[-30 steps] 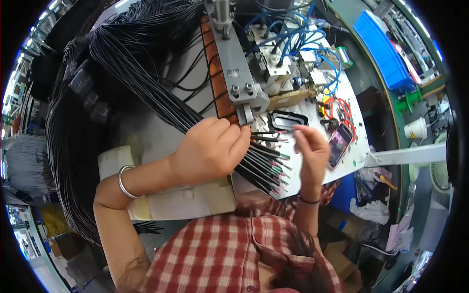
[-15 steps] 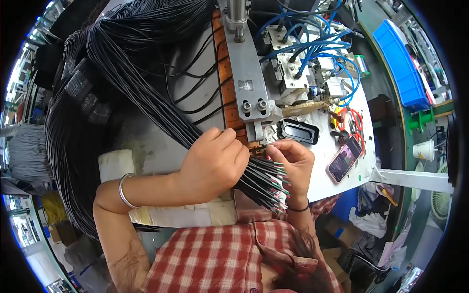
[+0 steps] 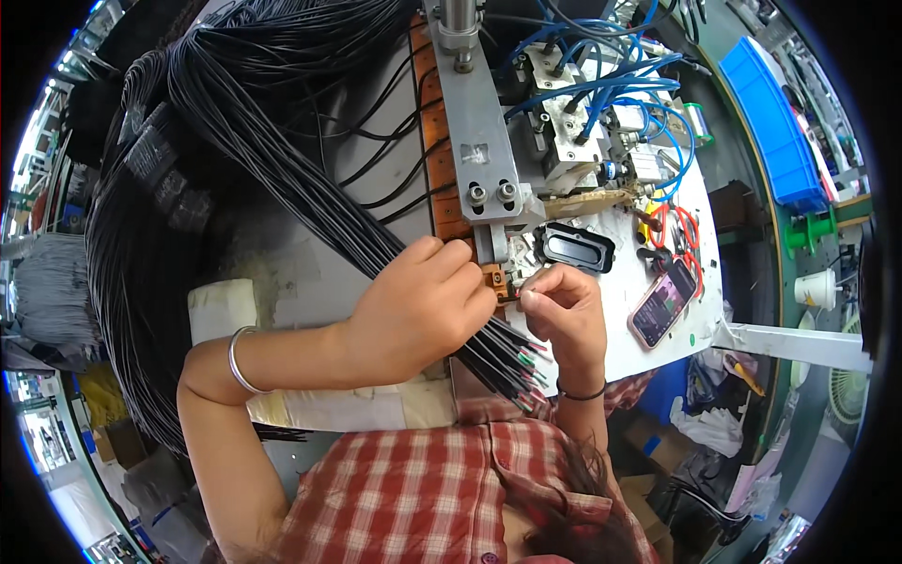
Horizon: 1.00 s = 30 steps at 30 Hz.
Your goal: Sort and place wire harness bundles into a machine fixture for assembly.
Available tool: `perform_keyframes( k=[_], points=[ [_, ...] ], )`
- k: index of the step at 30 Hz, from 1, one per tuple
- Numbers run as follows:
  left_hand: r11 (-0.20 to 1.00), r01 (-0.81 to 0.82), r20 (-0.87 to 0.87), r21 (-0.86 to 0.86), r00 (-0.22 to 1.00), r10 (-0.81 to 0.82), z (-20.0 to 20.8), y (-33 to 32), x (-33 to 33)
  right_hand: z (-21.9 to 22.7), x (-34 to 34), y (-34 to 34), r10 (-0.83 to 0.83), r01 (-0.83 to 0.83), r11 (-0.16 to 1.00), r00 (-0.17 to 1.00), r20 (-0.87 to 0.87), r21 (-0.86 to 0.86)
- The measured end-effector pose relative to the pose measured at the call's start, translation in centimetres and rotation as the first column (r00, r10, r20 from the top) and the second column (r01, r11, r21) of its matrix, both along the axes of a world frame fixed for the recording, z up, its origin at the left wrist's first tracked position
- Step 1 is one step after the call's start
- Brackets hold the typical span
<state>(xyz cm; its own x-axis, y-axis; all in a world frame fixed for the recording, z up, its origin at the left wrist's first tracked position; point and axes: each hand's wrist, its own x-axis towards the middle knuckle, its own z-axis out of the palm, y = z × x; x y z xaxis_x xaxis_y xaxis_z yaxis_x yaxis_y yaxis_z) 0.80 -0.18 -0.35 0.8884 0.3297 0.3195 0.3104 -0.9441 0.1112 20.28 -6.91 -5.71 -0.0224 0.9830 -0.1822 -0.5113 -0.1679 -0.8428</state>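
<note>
At mid-frame, the left hand [image 3: 418, 305] curls around cables [image 3: 324, 202]. Just right, the right hand's [image 3: 568, 315] fingertips nearly meet, grip unclear.

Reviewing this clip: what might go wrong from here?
Pinched fingers: the left hand and right hand are close to the flat grey metal press arm, so its movement might catch a fingertip.

Bent wires: the red and green tips of the black cable bundle stick out loose and may snag.

Knocked phone: the rectangular pink-edged smartphone, near the white table's edge, could be nudged off.
</note>
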Motion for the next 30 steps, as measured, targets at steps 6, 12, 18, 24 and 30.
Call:
perform_keyframes(
  k=[6,12,18,24,30],
  points=[
    [0.998,-0.013,0.049,0.058,0.999,0.01,-0.4,-0.1,0.0,-0.9,-0.4,0.7,-0.039,0.047,0.999,0.96,0.277,-0.02],
    [0.998,-0.06,-0.024,0.02,0.998,0.061,0.2,-0.6,-0.2,-1.2,0.7,1.0,0.178,-0.162,0.98,0.972,0.154,-0.113],
    [0.999,-0.014,-0.014,0.03,1.0,0.014,-0.6,-0.4,-0.2,-0.8,0.3,0.8,0.124,-0.087,0.985,0.958,0.259,-0.149],
    [0.997,-0.068,-0.023,0.031,0.997,0.069,0.2,-0.6,-0.4,0.1,-0.8,-0.2,-0.131,0.103,0.989,0.937,0.324,0.102],
    [0.998,-0.052,-0.03,0.032,0.998,0.053,0.3,-0.5,-0.4,0.1,-0.9,-0.1,-0.15,0.116,0.985,0.94,0.305,0.128]
  ],
)
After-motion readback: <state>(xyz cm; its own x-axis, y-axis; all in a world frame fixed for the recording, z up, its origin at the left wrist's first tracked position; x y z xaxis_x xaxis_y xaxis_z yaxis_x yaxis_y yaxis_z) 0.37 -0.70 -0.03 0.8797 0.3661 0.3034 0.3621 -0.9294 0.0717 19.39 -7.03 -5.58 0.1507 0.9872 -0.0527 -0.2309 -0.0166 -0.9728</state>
